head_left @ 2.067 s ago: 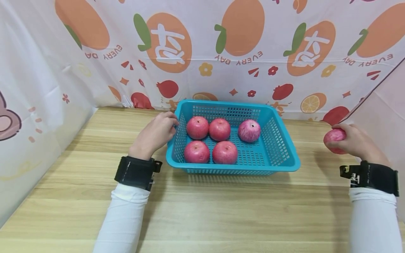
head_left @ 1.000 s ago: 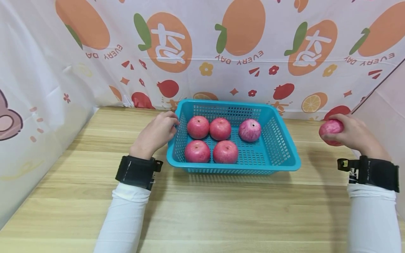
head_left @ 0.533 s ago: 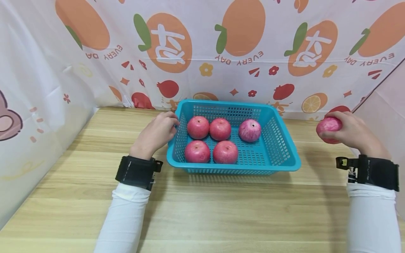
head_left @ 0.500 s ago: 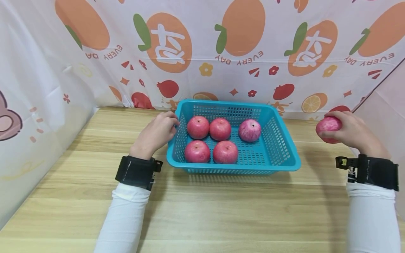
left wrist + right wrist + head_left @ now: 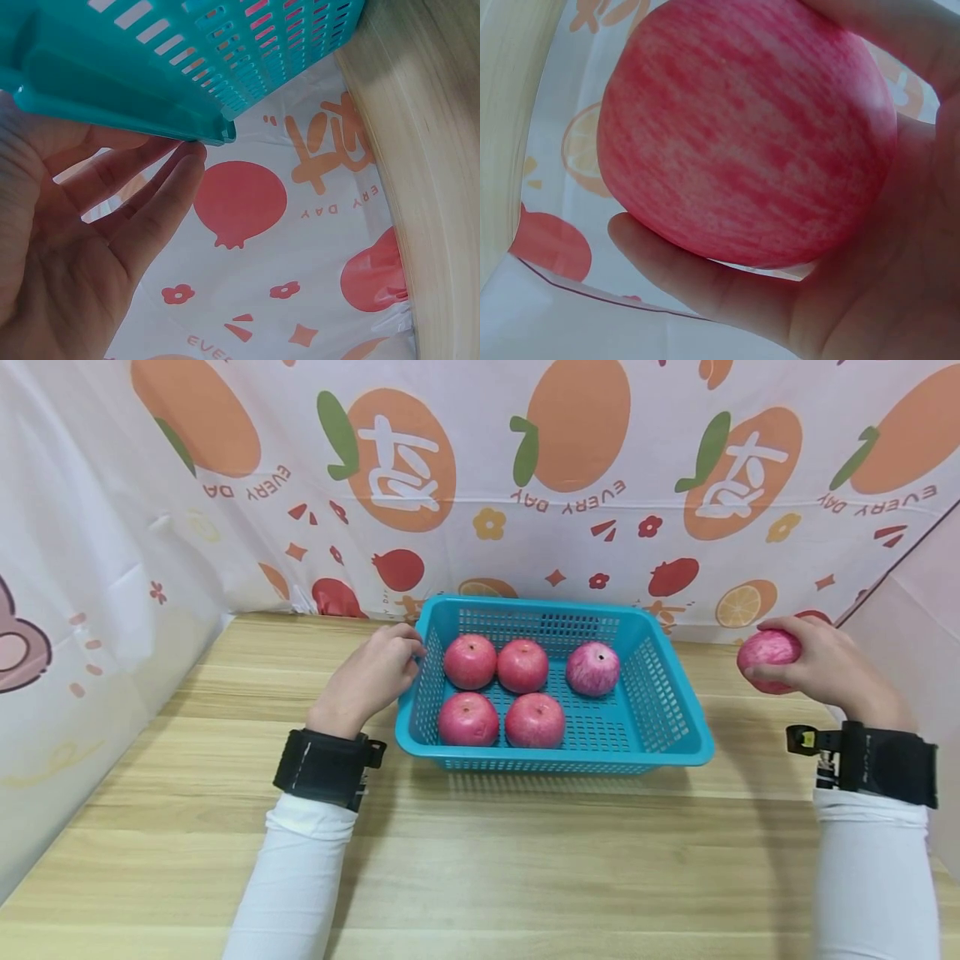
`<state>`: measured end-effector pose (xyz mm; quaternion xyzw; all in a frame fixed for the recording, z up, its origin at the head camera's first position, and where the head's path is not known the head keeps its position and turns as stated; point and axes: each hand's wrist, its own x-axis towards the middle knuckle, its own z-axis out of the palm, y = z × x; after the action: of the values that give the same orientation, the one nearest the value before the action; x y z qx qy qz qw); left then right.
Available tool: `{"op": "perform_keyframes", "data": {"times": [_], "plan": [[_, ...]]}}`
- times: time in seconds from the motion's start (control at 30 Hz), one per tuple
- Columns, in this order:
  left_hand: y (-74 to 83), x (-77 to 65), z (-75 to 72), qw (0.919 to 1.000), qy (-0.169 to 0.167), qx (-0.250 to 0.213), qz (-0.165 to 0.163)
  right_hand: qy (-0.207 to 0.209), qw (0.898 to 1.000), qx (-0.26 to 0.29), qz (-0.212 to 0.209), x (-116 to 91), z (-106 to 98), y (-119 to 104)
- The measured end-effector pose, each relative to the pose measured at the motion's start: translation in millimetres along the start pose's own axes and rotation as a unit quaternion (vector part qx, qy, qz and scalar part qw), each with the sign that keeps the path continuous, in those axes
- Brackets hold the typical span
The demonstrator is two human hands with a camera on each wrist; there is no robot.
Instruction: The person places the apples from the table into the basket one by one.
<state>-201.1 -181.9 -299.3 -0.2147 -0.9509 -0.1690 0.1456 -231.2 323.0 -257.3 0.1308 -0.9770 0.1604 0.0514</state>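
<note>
My right hand (image 5: 825, 664) holds a red-streaked apple (image 5: 768, 660) above the table, to the right of the blue plastic basket (image 5: 555, 758). In the right wrist view, thumb and fingers wrap the sides of this apple (image 5: 746, 135). At the basket's left end, my left hand (image 5: 371, 677) grips the rim. Seen from the left wrist, its fingers (image 5: 161, 206) curl up against the underside of the rim (image 5: 112, 112); the basket hides part of the hand. Several apples sit inside: two at the front, two behind them, and a paler, streaked one (image 5: 592, 668) farther right.
The basket stands on a wooden table (image 5: 525, 868), close to a fruit-printed cloth (image 5: 487, 468) hanging along the back. White cloth (image 5: 97, 610) lines the left side, and another pale sheet (image 5: 915, 635) borders the right.
My right hand has carried its apple to the left and slightly up, nearer the basket. The left hand, the basket and the apples in it have stayed in place.
</note>
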Motion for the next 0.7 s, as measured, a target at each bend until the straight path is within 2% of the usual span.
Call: {"op": "perform_keyframes", "data": {"times": [0.7], "plan": [[-0.6,-0.4,0.6,1.0000,-0.005,-0.003,-0.005,-0.004,0.999,0.036,-0.020,9,-3,-21]]}}
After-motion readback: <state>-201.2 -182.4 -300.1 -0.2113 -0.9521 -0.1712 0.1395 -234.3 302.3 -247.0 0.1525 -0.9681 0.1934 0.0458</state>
